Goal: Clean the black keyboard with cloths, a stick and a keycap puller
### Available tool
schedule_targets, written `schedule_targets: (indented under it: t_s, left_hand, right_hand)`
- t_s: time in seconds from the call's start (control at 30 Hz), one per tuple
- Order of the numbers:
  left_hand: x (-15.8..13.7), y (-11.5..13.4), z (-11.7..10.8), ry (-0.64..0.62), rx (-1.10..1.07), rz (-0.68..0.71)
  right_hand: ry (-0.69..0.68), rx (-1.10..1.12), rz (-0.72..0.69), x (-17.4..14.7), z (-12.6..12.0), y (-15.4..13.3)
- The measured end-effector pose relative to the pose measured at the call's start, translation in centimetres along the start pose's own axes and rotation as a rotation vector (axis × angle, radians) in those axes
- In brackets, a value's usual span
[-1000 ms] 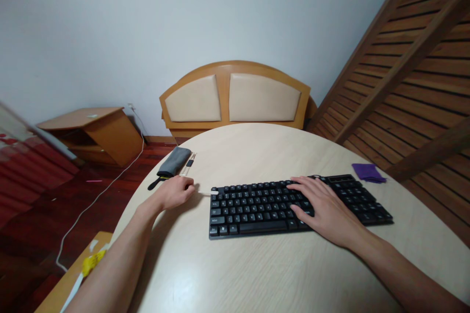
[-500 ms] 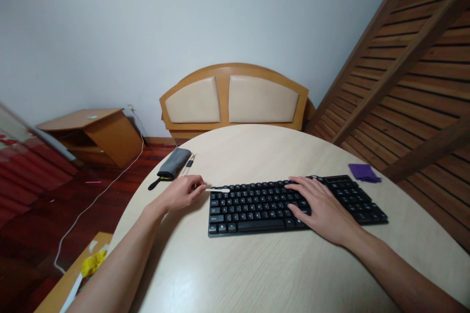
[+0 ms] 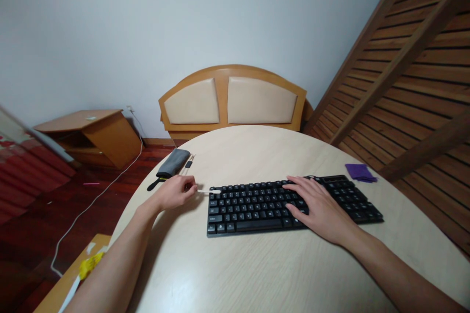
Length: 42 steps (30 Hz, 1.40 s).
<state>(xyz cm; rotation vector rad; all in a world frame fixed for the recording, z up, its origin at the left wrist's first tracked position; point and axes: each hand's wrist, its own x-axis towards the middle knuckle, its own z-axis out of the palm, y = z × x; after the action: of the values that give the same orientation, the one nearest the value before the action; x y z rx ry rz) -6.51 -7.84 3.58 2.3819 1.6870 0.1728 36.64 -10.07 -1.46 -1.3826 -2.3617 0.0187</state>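
Note:
A black keyboard (image 3: 253,205) lies on the round, pale wooden table (image 3: 235,274). My left hand (image 3: 176,191), just off the keyboard's left end, pinches a thin white cotton swab (image 3: 216,191). The swab points right, and its tip is over the upper left corner keys; whether it touches them I cannot tell. My right hand (image 3: 317,208) rests with spread fingers across the right part of the keyboard, covering some keys. Behind my left hand lies a grey pouch (image 3: 174,162) with a dark loop, and beside it thin pale strands with a small black piece (image 3: 188,164).
A folded purple cloth (image 3: 360,172) sits beyond the keyboard's right end. Past the table stands a padded wooden headboard (image 3: 260,100). Slatted wooden panels (image 3: 396,73) lean at the right. A low cabinet (image 3: 99,137) and white cable (image 3: 91,205) are at the left.
My left hand has moved slightly left, drawing the swab's tip back toward the keyboard's upper left corner. My right hand stays in place on the keyboard.

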Motion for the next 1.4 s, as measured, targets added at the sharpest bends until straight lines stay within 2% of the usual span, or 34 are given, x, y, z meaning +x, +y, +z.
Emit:
schedule_targets:
  t_s: [0.1,0.27,0.67,0.93,1.2,1.4]
  left_hand:
    - [0.0,-0.1,0.1,-0.018,0.004,0.005]
    - [0.0,-0.7,0.0,-0.017,0.056,-0.063]
    - [0.1,-1.1,0.0,-0.07,0.042,-0.082]
    - [0.1,-0.7,0.4,-0.054,0.007,-0.019]
    - [0.1,-0.8,0.2,-0.039,0.028,-0.035]
    - [0.1,-0.4,0.7,-0.005,-0.082,0.036]
  right_hand:
    - [0.011,0.008,0.001,0.0,0.1,0.0]
    - [0.013,0.014,0.002,0.0,0.1,0.1]
    - [0.007,0.007,0.005,0.0,0.2,0.2]
    - [-0.004,0.016,0.006,0.0,0.2,0.2]
    - [0.011,0.036,0.01,0.0,0.2,0.2]
    - [0.001,0.026,0.007,0.0,0.1,0.1]
